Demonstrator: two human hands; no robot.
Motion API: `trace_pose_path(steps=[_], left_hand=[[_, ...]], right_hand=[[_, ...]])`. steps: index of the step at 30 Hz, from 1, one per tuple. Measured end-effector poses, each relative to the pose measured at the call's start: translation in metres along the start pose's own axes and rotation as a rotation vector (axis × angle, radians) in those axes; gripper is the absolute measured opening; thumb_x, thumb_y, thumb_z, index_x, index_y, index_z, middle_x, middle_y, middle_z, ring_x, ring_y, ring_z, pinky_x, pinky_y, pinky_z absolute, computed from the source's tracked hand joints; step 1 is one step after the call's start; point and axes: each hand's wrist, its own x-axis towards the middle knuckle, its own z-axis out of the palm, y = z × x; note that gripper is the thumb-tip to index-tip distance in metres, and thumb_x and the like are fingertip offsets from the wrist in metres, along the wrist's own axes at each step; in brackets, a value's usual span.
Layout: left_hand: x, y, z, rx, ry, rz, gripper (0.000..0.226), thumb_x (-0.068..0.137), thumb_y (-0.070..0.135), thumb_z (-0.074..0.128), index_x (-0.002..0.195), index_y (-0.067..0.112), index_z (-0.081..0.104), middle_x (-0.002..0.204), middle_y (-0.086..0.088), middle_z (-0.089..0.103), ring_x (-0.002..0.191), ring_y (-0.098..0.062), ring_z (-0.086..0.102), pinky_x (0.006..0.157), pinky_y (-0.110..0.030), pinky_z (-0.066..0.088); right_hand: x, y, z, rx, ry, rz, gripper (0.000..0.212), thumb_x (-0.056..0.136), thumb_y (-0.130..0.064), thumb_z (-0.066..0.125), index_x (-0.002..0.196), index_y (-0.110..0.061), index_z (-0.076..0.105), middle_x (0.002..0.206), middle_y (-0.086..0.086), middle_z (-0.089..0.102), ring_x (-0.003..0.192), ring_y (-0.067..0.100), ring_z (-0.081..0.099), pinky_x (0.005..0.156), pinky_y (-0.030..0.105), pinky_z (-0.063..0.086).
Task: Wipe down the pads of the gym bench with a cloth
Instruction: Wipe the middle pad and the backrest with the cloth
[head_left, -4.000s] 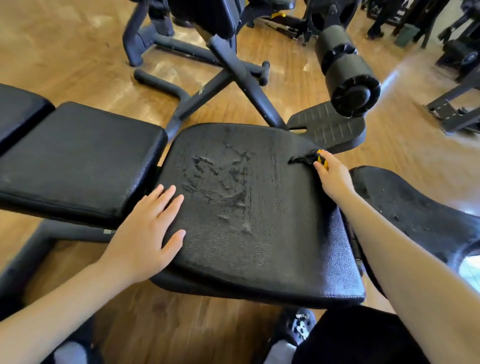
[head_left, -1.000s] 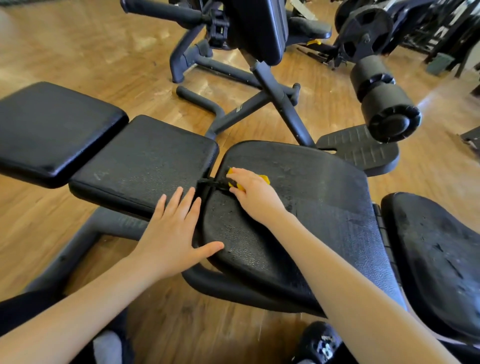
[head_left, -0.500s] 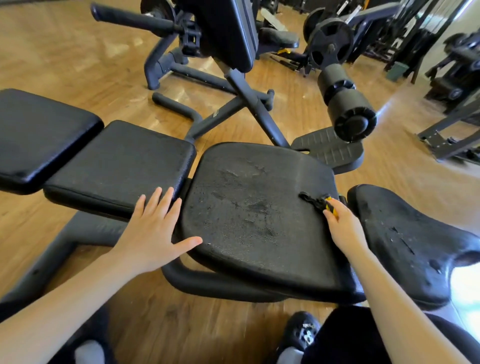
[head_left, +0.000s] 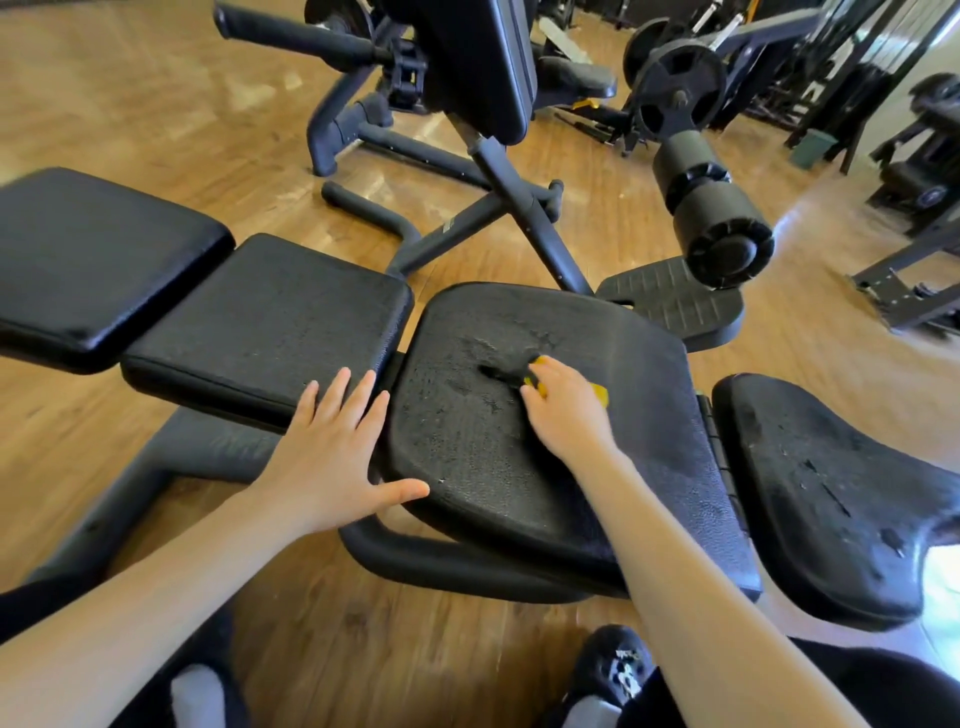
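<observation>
Pressing flat with fingers spread, the left hand (head_left: 332, 462) bridges two bench pads; the right hand (head_left: 563, 410) grips a yellow-and-black cloth (head_left: 519, 375) (mostly hidden) mid-frame on the seat pad (head_left: 519, 467), stretched toward left.

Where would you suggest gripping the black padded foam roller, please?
Judging by its pose, grip the black padded foam roller round its cylindrical side, coming from above: its flat end cap faces the camera and offers no hold, while the round padding suits curled fingers.
</observation>
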Motion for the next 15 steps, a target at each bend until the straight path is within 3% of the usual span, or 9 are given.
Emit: trace_pose_path(steps=[6,11,15], left_hand=[[-0.002,0.002,0.001,-0.080,0.042,-0.025,0.138,0.039,0.094,-0.017,0.146,0.008,-0.012,0.157,-0.009,-0.011,0.144,-0.024,-0.012,0.112,-0.040,-0.010],[-0.001,0.001,0.003,-0.115,0.061,-0.025,0.139,0.038,0.095,-0.016,0.145,0.007,-0.016,0.157,-0.010,-0.011,0.144,-0.024,-0.011,0.113,-0.040,-0.008],[-0.001,0.001,0.003,-0.072,0.046,-0.029,0.138,0.038,0.095,-0.017,0.145,0.007,-0.018,0.156,-0.010,-0.013,0.144,-0.024,-0.012,0.113,-0.040,-0.008]], right_hand=[[0.007,-0.083,0.032,0.029,-0.134,-0.291,0.039,0.096,-0.025,0.043,0.131,-0.010,0.047,0.143,0.005,0.042,0.134,0.020,0.033,0.110,0.029,0.024],[-0.005,-0.073,0.037,0.060,-0.196,-0.389,0.041,0.094,-0.025,0.048,0.135,-0.020,0.045,0.148,-0.003,0.036,0.139,0.014,0.026,0.114,0.028,0.018],[-0.017,-0.046,0.026,0.131,-0.196,-0.342,0.040,0.094,-0.024,0.048,0.134,-0.022,0.046,0.148,-0.005,0.036,0.139,0.011,0.027,0.113,0.026,0.020]])
